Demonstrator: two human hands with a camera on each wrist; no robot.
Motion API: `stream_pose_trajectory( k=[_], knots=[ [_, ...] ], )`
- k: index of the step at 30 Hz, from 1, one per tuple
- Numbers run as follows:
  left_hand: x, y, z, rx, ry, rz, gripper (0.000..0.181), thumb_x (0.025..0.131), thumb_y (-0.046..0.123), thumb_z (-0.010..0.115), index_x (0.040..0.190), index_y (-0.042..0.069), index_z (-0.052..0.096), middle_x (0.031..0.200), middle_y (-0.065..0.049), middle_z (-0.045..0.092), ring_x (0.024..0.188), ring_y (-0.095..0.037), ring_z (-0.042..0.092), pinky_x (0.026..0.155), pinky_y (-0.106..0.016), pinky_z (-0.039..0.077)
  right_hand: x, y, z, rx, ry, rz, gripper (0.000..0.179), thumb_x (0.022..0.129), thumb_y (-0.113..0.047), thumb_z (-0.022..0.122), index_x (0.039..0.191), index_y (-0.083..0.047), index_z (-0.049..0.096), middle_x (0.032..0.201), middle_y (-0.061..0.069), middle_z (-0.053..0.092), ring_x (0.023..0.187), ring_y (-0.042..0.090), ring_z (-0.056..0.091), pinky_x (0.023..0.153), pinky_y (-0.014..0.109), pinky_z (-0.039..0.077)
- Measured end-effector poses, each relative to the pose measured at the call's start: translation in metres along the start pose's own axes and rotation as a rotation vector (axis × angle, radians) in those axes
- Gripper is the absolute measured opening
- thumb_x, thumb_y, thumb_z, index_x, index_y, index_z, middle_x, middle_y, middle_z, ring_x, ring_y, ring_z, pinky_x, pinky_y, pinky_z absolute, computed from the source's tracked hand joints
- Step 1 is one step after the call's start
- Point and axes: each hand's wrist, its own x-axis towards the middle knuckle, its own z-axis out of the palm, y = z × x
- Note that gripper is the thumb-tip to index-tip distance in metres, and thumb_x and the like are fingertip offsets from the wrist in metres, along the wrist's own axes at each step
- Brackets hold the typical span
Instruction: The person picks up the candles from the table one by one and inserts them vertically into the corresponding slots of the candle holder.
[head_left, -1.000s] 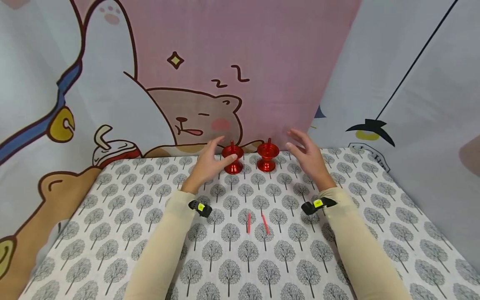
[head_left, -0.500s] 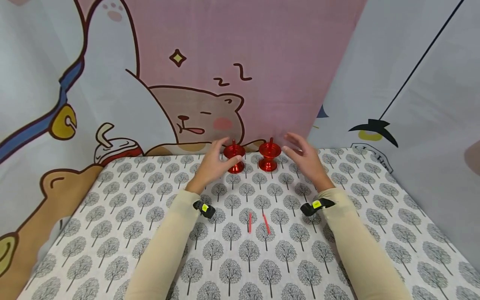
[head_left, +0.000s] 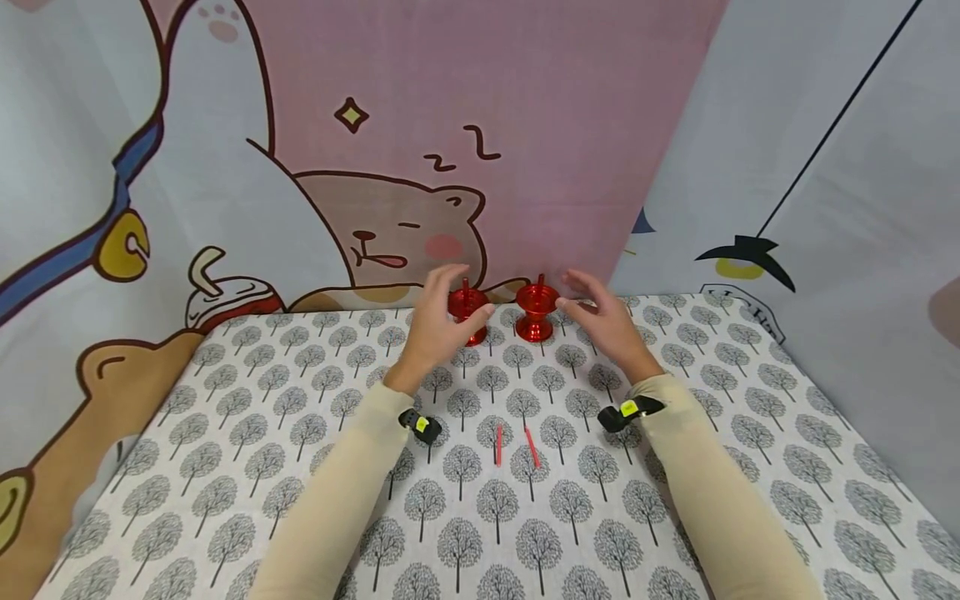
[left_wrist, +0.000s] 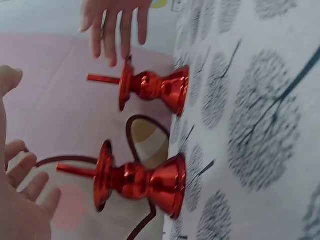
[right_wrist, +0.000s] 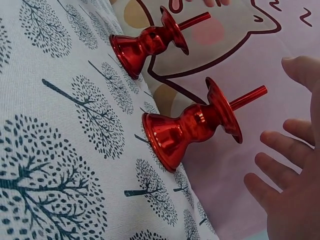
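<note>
Two shiny red candle holders stand upright side by side at the back of the table, each with a flared foot, a shallow dish and a thin red stem rising from it. My left hand (head_left: 438,325) is curved beside the left candle holder (left_wrist: 132,180), partly covering it in the head view. Fingers and thumb of that hand are spread and grip nothing. To the right of the right candle holder (right_wrist: 192,125), my right hand (head_left: 606,329) hovers with its fingers loosely bent. In the right wrist view a gap shows between them.
Two thin red sticks, a left stick (head_left: 498,446) and a slanted right stick (head_left: 532,448), lie on the tree-patterned tablecloth (head_left: 495,508) nearer the body. Behind the table hangs a cartoon-printed cloth (head_left: 555,125).
Both hands have moved inward toward the candle holders, the left one to the right and the right one slightly to the left. The candle holders and sticks stay where they were.
</note>
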Motion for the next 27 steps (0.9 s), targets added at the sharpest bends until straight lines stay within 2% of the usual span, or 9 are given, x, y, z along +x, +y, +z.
stream_pose_trajectory(
  k=[3,5,8,11,13,17,27],
  knots=[
    [-0.003,0.002,0.009,-0.015,-0.011,0.044,0.072,0.097,0.035,0.082,0.156,0.003,0.055,0.158,-0.014,0.050,0.141,-0.034,0.054,0.117,-0.049,0.047,-0.001,-0.001,0.001,-0.017,-0.012,0.019,0.070,0.111,-0.030,0.068,0.169,-0.005,0.038,0.168,0.016,0.048,0.156,0.041,0.043,0.126,0.059,0.036],
    [-0.006,0.003,0.014,-0.045,-0.058,0.036,0.071,0.098,0.033,0.083,0.156,0.004,0.055,0.156,-0.014,0.051,0.137,-0.034,0.057,0.114,-0.047,0.051,-0.001,-0.002,0.001,-0.021,-0.019,0.029,0.071,0.111,-0.033,0.068,0.169,-0.006,0.038,0.169,0.015,0.048,0.156,0.039,0.042,0.126,0.060,0.036],
    [-0.011,0.005,0.023,-0.097,-0.161,-0.031,0.078,0.099,0.036,0.082,0.163,0.008,0.048,0.159,-0.012,0.048,0.137,-0.032,0.056,0.114,-0.050,0.051,-0.003,-0.001,0.002,-0.028,-0.034,0.044,0.073,0.112,-0.034,0.067,0.170,-0.005,0.036,0.170,0.016,0.045,0.158,0.038,0.040,0.126,0.060,0.035],
    [-0.014,0.005,0.029,-0.173,-0.250,-0.098,0.087,0.101,0.037,0.081,0.170,0.010,0.036,0.168,-0.013,0.042,0.149,-0.030,0.048,0.120,-0.054,0.046,-0.004,-0.001,0.003,-0.036,-0.051,0.063,0.074,0.112,-0.036,0.065,0.172,-0.005,0.033,0.172,0.016,0.042,0.159,0.038,0.038,0.127,0.061,0.033],
    [-0.015,0.005,0.033,-0.218,-0.289,-0.129,0.091,0.102,0.036,0.079,0.174,0.011,0.029,0.174,-0.013,0.035,0.156,-0.029,0.040,0.124,-0.053,0.041,-0.005,0.000,0.003,-0.046,-0.058,0.069,0.075,0.113,-0.037,0.064,0.172,-0.005,0.032,0.173,0.016,0.041,0.160,0.038,0.037,0.128,0.060,0.032],
    [-0.015,0.005,0.036,-0.266,-0.324,-0.158,0.094,0.104,0.035,0.077,0.176,0.013,0.022,0.180,-0.010,0.027,0.163,-0.026,0.031,0.128,-0.047,0.036,-0.006,0.001,0.004,-0.051,-0.065,0.077,0.075,0.114,-0.038,0.063,0.173,-0.006,0.031,0.174,0.015,0.040,0.160,0.038,0.036,0.127,0.062,0.032],
    [-0.016,0.006,0.038,-0.265,-0.385,-0.249,0.096,0.104,0.043,0.076,0.178,0.022,0.019,0.180,-0.012,0.027,0.159,-0.042,0.037,0.126,-0.054,0.038,-0.006,-0.001,0.007,-0.051,-0.083,0.110,0.076,0.113,-0.038,0.063,0.174,-0.007,0.029,0.175,0.013,0.038,0.162,0.037,0.034,0.127,0.063,0.032]
  ],
)
